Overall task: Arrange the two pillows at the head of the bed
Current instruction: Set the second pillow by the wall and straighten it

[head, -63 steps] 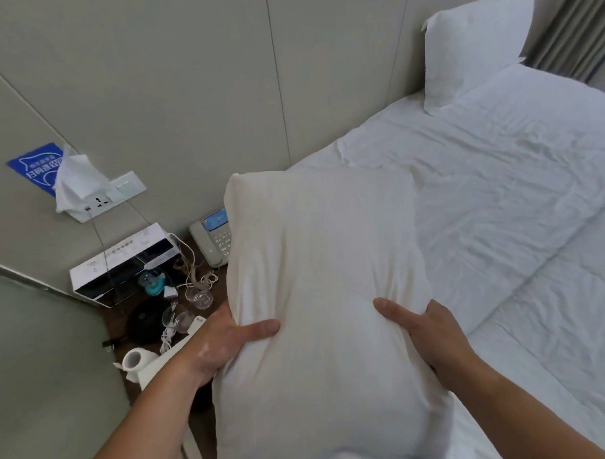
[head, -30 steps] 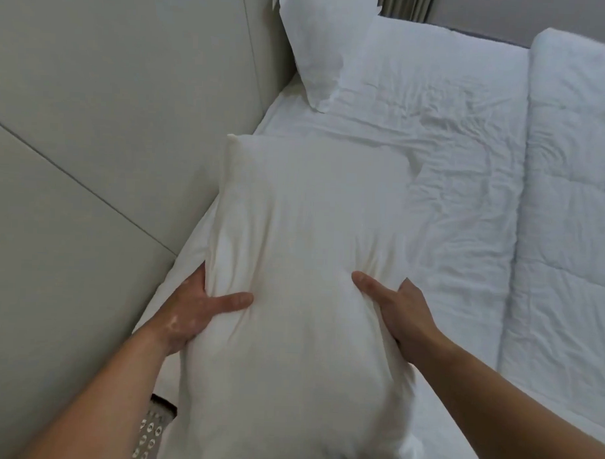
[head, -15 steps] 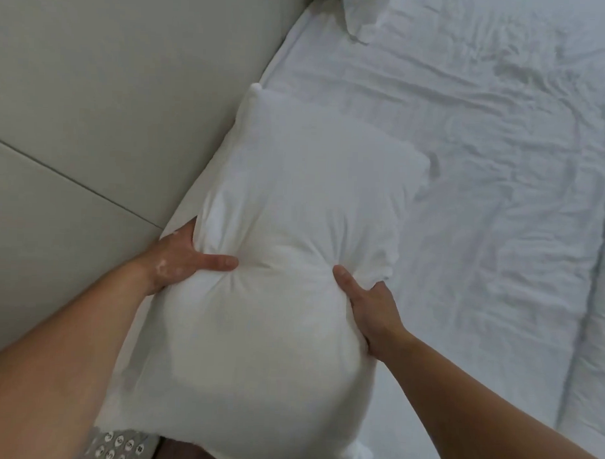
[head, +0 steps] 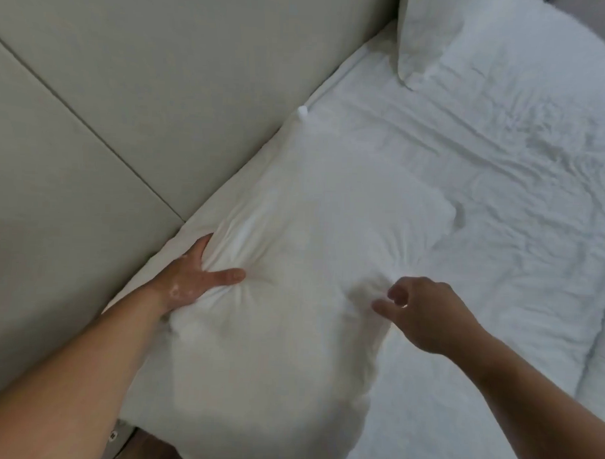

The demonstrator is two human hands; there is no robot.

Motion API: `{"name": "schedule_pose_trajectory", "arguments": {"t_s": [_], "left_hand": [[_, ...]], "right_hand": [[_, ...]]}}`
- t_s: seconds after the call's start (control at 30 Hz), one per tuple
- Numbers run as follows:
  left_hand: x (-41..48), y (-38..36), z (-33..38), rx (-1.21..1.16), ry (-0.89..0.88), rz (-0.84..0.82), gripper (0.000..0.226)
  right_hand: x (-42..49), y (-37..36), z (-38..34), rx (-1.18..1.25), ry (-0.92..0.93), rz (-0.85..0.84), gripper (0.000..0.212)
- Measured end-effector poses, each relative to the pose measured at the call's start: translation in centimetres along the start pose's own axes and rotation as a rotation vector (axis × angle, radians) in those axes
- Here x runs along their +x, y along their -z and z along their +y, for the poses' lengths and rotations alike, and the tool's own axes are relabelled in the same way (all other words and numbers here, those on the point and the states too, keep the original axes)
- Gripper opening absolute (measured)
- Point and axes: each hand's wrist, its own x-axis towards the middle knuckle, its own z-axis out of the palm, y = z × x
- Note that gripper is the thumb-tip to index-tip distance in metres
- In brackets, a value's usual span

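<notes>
Moved since earlier: near plump white fabric pillow no longer hangs in the air above the bedside; it now lies on the bed against the headboard, and the right hand has come off it.
Left hand: clenched into the near pillow's left edge, thumb on top, cloth bunched into creases around it.
Right hand: released, fingers loosely curled, hovering just beside the pillow's right edge, not gripping.
Near pillow: long side along the padded beige headboard panel, near corner overhanging the bed edge.
Second pillow: white, propped upright against the headboard farther along, well apart from the first.
Sheet: wrinkled white bed sheet bare between them.
Done: both pillows sit at the head end.
Left, judged: let go with the left hand, square and plump the near pillow, perhaps match the two.
</notes>
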Motion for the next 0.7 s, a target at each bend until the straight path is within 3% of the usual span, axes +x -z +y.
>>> {"name": "schedule_pose_trajectory", "arguments": {"t_s": [0.2,0.3,0.43,0.53,0.7], "left_hand": [[-2.0,0.6,-2.3,-0.061,0.051,-0.023,0.160],[-2.3,1.0,-4.4,-0.084,0.086,-0.054,0.132],[-2.7,1.4,-7.6,-0.127,0.104,-0.080,0.109],[-3.3,1.3,-10.0,-0.152,0.118,-0.084,0.118],[-4.0,1.2,-13.2,-0.145,0.125,-0.093,0.111]], "right_hand": [[6.1,5.3,-8.8,-0.128,0.467,0.136,0.047],[10.3,5.7,-13.5,-0.269,0.589,0.104,0.056],[14.8,5.9,-18.8,-0.481,0.630,-0.093,0.089],[17.1,6.6,-22.1,-0.623,0.589,-0.248,0.110],[20.0,6.3,-26.2,-0.763,0.550,-0.289,0.111]]}}
